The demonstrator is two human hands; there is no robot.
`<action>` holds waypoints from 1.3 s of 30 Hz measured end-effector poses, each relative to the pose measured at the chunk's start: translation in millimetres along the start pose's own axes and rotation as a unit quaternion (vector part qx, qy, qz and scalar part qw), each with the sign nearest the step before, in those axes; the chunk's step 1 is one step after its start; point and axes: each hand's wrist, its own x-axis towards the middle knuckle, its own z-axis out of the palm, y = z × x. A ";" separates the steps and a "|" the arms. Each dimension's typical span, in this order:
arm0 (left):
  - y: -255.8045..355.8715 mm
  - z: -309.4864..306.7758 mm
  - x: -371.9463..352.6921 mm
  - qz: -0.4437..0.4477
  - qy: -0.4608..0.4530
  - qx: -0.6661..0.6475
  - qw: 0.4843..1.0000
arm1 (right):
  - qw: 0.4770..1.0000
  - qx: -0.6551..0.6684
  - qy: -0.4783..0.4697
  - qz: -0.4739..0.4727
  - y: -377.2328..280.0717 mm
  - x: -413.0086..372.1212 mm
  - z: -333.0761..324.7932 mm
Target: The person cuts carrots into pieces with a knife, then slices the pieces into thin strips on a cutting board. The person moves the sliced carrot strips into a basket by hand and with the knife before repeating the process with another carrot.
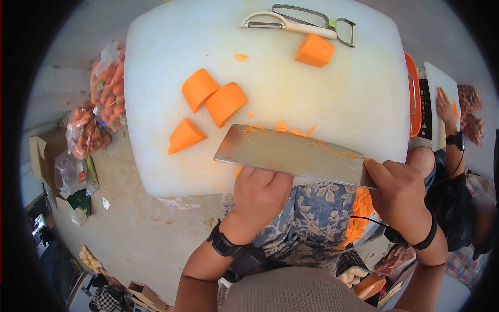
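Note:
My right hand (397, 190) is closed around the handle end of a wide cleaver (291, 155), whose blade lies flat-side up across the near part of the white cutting board (332, 99). Orange shreds stick to the blade. My left hand (264, 192) is at the blade's near edge with its fingers curled; the fingertips and whatever they hold are hidden. Left of the blade are carrot chunks: a wedge (187, 136), one thick piece (226, 104) and another touching it (199, 89). A further carrot chunk (315, 50) sits at the far side.
A white peeler (291, 25) and a metal-framed peeler (344, 32) lie at the board's far edge. Bags of carrots (109, 93) stand on the floor at left. An orange tray (413, 96) is at right, near another person's hand (445, 110). Orange shreds (360, 216) fill a container below.

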 end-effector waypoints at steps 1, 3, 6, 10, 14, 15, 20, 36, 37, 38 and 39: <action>-0.6 -0.5 -1.8 -0.003 0.001 0.000 1.000 | 1.000 -0.018 -0.008 0.004 -1.7 -3.7 -6.1; -1.7 -1.4 -3.5 0.002 -0.015 -0.018 1.000 | 0.999 -0.041 -0.017 0.014 -4.5 -11.6 -11.9; -2.3 -1.2 -5.1 0.007 -0.022 -0.009 1.000 | 0.998 -0.054 -0.015 0.006 -3.4 -14.6 -13.1; -2.2 -1.5 -2.1 0.011 -0.020 -0.017 1.000 | 0.998 -0.066 -0.016 0.009 -2.1 -7.9 2.7; -0.2 -1.1 0.8 0.006 -0.004 -0.002 1.000 | 1.000 -0.008 -0.001 -0.011 -0.7 12.6 17.8; 0.3 -0.9 0.5 0.005 -0.006 0.004 1.000 | 1.000 -0.001 -0.004 -0.011 -1.1 14.6 15.5; -2.8 -0.9 -3.4 0.010 -0.003 0.006 1.000 | 1.000 -0.010 -0.015 -0.002 -4.9 4.7 -6.0; 5.1 -2.5 5.2 -0.007 -0.003 0.027 1.000 | 0.999 0.027 -0.026 0.005 -10.9 21.9 13.8; 3.5 -1.5 5.0 -0.004 -0.003 0.029 1.000 | 0.999 0.027 -0.023 0.006 -9.4 23.4 13.2; 0.7 0.7 3.6 0.003 -0.001 0.018 1.000 | 0.999 0.032 -0.018 0.005 -8.2 25.3 12.1; -0.9 1.5 3.2 0.011 0.001 0.007 1.000 | 0.999 0.036 -0.014 0.004 -8.0 26.4 10.3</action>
